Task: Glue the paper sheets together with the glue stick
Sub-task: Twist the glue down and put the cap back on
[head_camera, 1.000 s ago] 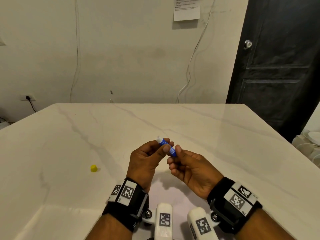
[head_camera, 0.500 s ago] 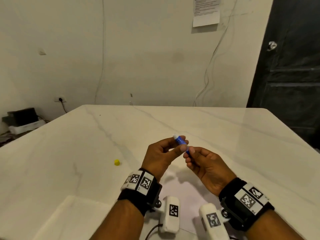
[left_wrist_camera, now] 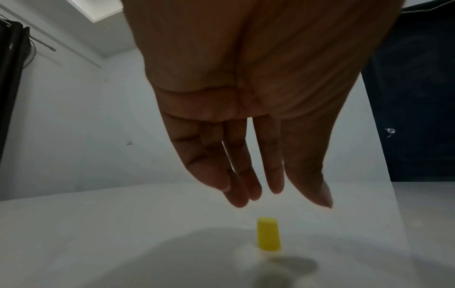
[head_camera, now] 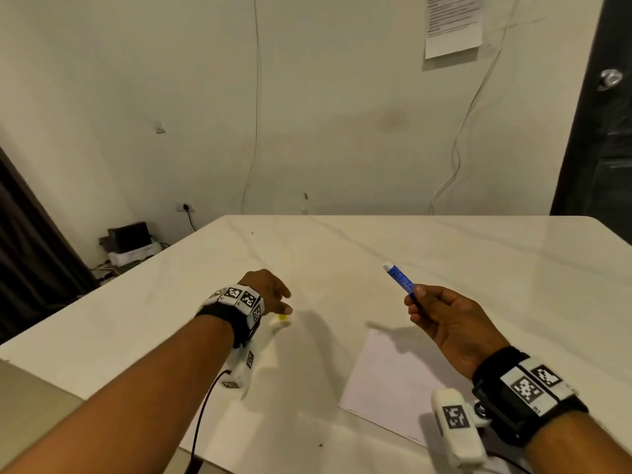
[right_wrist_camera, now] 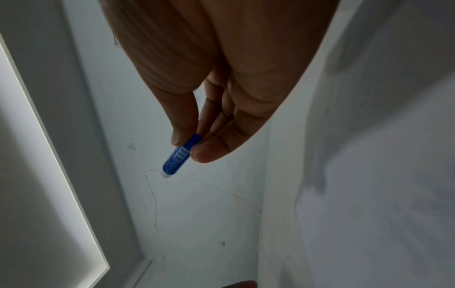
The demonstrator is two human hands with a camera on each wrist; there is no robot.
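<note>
Two hands work above a white table (head_camera: 444, 254). Left hand (head_camera: 270, 294), fingers straight and relaxed, hovers over a yellow cap (left_wrist_camera: 268, 235); only the left wrist view shows the cap upright and untouched. Right hand (head_camera: 448, 319) pinches the uncapped blue glue stick (head_camera: 400, 278), tip raised. Paper sheet (head_camera: 393, 381) lies near the table's front edge.

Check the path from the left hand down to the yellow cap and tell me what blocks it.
Nothing visible blocks it. The left hand hangs above the yellow cap with fingers extended, apart from it, with only open air between. The cap stands upright on the table. The right hand holds the glue stick off to the side.
</note>
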